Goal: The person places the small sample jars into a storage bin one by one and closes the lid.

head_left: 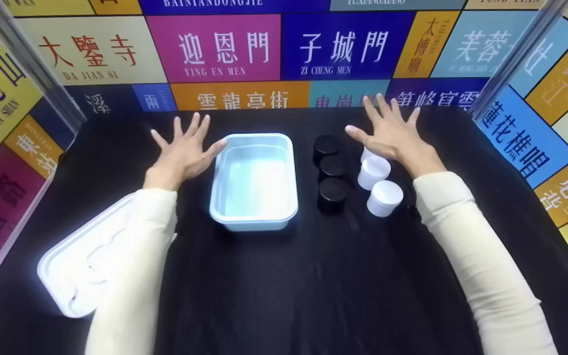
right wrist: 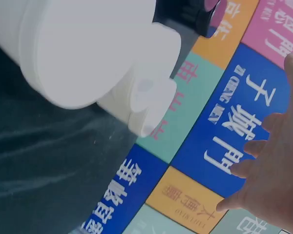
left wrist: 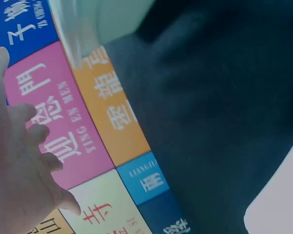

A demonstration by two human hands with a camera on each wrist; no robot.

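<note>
Overhead, the head view shows the left hand (head_left: 183, 153) flat on the black table (head_left: 284, 286) with fingers spread wide, its thumb tip at the left rim of the pale blue tray (head_left: 254, 180), holding nothing. The right hand (head_left: 392, 133) lies equally splayed and empty just beyond a row of three white jars (head_left: 377, 183), with three black jars (head_left: 332, 170) lined up between them and the tray; a white lid (head_left: 74, 268) rests near-left, partly under the sleeve. To start cleanly, I judge the right hand should draw back and close on the nearest white jar from above, so its neighbours stay upright. Next, the left wrist view gives only spread fingers (left wrist: 27, 131) against the coloured wall panels (left wrist: 63, 117) and dark cloth; the tray is hidden there. Finally, the right wrist view shows the white jars (right wrist: 88, 48) from very close, stacked in perspective, plus extended fingertips (right wrist: 263, 161), detail the overhead lacks.
</note>
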